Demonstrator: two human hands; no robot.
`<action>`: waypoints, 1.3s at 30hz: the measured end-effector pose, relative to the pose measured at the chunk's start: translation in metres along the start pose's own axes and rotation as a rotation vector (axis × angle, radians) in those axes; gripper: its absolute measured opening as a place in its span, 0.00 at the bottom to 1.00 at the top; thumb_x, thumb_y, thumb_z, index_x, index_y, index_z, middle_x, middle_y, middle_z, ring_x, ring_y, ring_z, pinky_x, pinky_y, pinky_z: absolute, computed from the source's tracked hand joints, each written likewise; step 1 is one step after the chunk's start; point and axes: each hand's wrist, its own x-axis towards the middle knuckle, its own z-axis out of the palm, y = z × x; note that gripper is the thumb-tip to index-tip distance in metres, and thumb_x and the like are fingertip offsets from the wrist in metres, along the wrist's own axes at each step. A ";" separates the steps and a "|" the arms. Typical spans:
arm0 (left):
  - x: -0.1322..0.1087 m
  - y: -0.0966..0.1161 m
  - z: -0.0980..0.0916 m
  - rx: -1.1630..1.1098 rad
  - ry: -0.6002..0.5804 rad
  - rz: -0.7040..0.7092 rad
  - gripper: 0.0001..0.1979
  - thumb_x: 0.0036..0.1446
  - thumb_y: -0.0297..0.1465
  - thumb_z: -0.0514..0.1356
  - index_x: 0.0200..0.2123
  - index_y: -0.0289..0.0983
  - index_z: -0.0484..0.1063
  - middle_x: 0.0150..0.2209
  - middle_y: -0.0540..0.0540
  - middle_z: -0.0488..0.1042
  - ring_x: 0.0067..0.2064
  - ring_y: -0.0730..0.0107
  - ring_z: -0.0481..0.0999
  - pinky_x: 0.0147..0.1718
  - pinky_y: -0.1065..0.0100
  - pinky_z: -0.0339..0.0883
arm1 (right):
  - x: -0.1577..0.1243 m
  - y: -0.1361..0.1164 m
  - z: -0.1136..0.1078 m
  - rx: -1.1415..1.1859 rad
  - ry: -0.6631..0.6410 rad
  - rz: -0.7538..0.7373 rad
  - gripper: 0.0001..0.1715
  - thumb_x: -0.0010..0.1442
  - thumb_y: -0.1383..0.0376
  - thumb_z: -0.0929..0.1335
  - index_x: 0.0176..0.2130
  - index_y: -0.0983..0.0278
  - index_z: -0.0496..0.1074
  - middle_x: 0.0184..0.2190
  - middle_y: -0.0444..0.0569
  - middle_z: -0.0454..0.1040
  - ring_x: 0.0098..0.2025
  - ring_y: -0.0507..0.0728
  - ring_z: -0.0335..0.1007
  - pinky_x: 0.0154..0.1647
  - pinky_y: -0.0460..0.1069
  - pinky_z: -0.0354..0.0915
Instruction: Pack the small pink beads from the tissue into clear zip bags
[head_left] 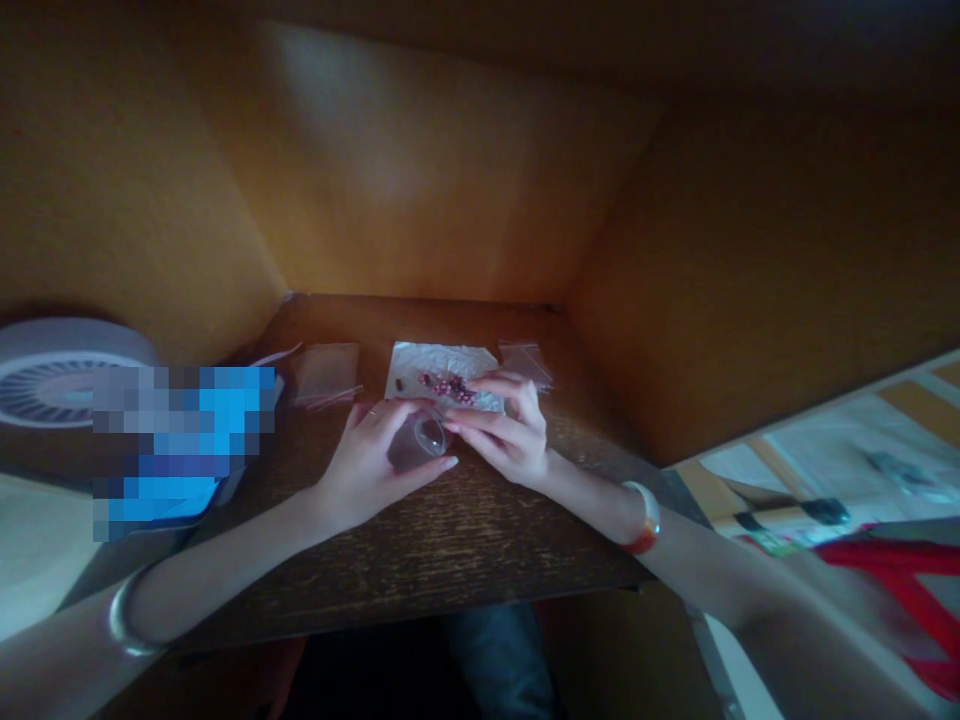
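Note:
In the head view, my left hand [375, 440] curves its fingers and thumb around a clear, round plastic piece [430, 436], held just above the wooden surface. My right hand [514, 430] is close beside it on the right, with fingertips pinched together at the piece's upper right edge. What those fingertips hold, if anything, is too small to make out. Just beyond both hands, a cluster of dark pink and red beads [450, 387] lies on a crinkled white sheet [405, 362]. One darker bead [399, 385] rests apart on the sheet's left side.
Clear plastic bags lie left [328, 373] and right [525, 362] of the sheet on the dark wooden shelf [360, 560]. A round white fan [67, 375] and a blurred-out blue screen stand at left. Wooden panels enclose the back and sides.

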 end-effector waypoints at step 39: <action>-0.002 -0.006 -0.001 -0.125 0.195 -0.013 0.19 0.56 0.36 0.62 0.50 0.37 0.66 0.45 0.41 0.75 0.45 0.59 0.75 0.46 0.54 0.68 | 0.002 0.041 0.018 -0.201 -0.352 0.158 0.07 0.56 0.64 0.71 0.37 0.59 0.79 0.55 0.52 0.70 0.58 0.64 0.63 0.53 0.60 0.61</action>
